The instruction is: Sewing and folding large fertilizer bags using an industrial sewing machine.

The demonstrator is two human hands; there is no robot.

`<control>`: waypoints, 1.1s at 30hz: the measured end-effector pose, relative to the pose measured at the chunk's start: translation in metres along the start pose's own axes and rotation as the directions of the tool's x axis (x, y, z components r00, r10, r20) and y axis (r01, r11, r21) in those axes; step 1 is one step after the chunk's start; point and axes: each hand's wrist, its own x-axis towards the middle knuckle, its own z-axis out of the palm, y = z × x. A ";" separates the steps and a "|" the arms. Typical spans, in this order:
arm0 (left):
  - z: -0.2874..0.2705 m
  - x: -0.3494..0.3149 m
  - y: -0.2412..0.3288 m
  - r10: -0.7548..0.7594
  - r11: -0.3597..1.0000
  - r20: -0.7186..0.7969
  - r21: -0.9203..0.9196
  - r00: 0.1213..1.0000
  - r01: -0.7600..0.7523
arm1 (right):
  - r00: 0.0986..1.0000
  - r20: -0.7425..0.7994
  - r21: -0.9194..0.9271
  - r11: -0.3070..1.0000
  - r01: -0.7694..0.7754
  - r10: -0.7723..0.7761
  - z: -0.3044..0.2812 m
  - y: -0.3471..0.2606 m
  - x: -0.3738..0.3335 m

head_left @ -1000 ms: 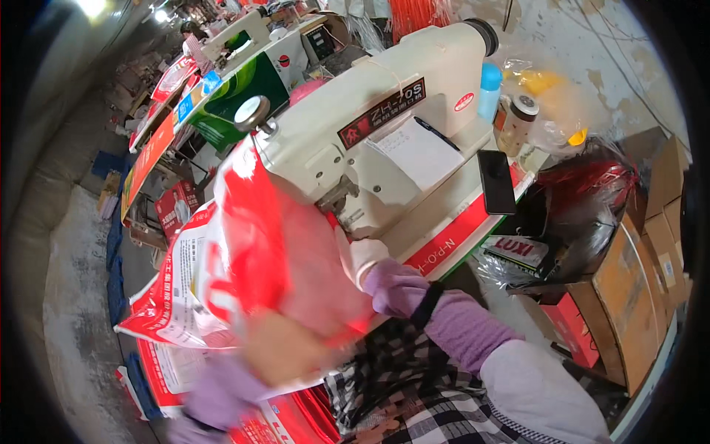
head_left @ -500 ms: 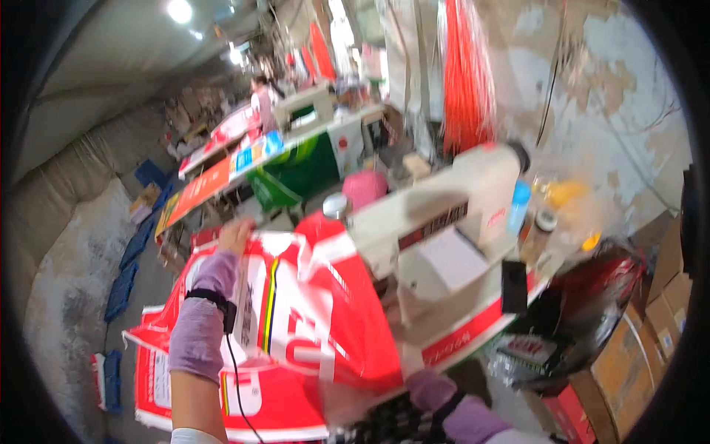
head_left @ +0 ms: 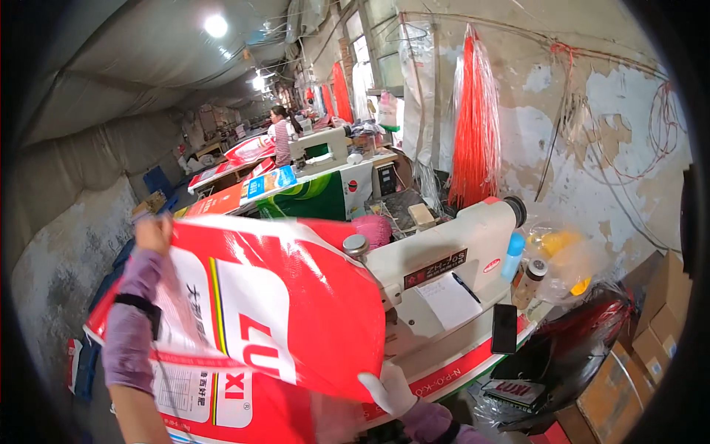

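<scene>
A large red and white printed sack (head_left: 325, 296) is raised in front of me, left of a cream sewing machine (head_left: 451, 240). My left hand (head_left: 154, 235), bare and slightly blurred, grips its upper left corner. At its lower right edge, my white-gloved right hand (head_left: 390, 388) has its fingers closed on the border, just below the machine's table. Purple sleeves cover both forearms, each with a dark strap. Another red and white sack (head_left: 259, 403) lies beneath the raised one.
On the machine table are a white notepad (head_left: 447, 300) with a pen, a black phone (head_left: 504, 329), a blue-capped bottle (head_left: 512, 255) and a jar (head_left: 530, 283). Cardboard boxes (head_left: 621, 392) stand at right. Red strands (head_left: 473, 126) hang on the wall. A person (head_left: 282, 137) works farther back.
My left hand has swung left and lifted the sack's corner, spreading the sack upward. My right hand has come into fuller view at its lower right edge. The whole view has shifted.
</scene>
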 end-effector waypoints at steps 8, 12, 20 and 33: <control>-0.110 -0.114 -0.031 0.513 0.835 -0.294 -0.044 0.806 -0.548 | 0.993 -0.106 0.135 0.989 0.059 -0.045 0.014 -0.002 -0.062; -0.108 -0.258 -0.073 -0.055 0.998 0.596 0.042 0.801 0.037 | 0.953 0.036 -0.428 0.857 0.285 -0.299 0.020 0.026 -0.126; -0.103 -0.253 0.201 0.114 0.549 0.503 -0.751 0.857 0.368 | 0.925 0.381 0.123 0.991 -0.060 0.009 0.036 0.063 -0.132; 0.082 -0.338 0.284 0.182 0.511 0.500 -0.783 0.846 0.353 | 0.947 0.252 -0.069 0.980 -0.189 0.200 0.004 0.073 -0.140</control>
